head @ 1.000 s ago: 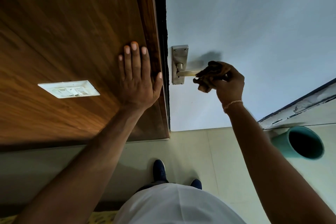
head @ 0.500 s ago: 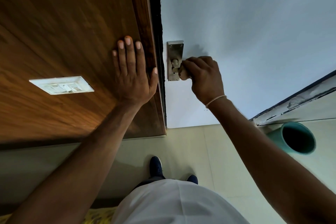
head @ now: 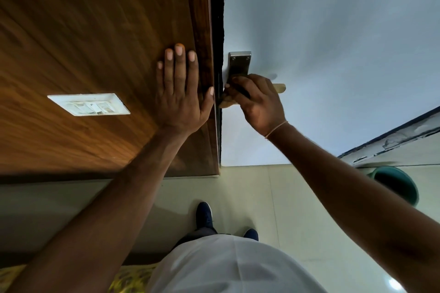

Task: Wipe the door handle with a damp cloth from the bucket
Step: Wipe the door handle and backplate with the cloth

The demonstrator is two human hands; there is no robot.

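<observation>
The metal door handle (head: 279,87) sticks out from its steel backplate (head: 239,64) on the pale grey door (head: 333,43). My right hand (head: 258,102) is closed over the lever near the backplate, with a dark cloth (head: 240,89) bunched in its fingers; only the lever's tip shows past my knuckles. My left hand (head: 183,93) lies flat with fingers spread on the brown wooden panel (head: 95,43) just left of the door edge. The teal bucket (head: 397,185) stands on the floor at the right, partly behind my right forearm.
A white switch plate (head: 89,104) is set in the wooden panel at the left. Pale floor tiles (head: 262,197) run below the door, with my dark blue shoes (head: 204,214) on them. A worn door-frame strip (head: 392,140) slants at the right.
My right hand with the cloth slid from the lever's tip inward to the backplate end, leaving the tip bare. My left hand stayed flat on the wood.
</observation>
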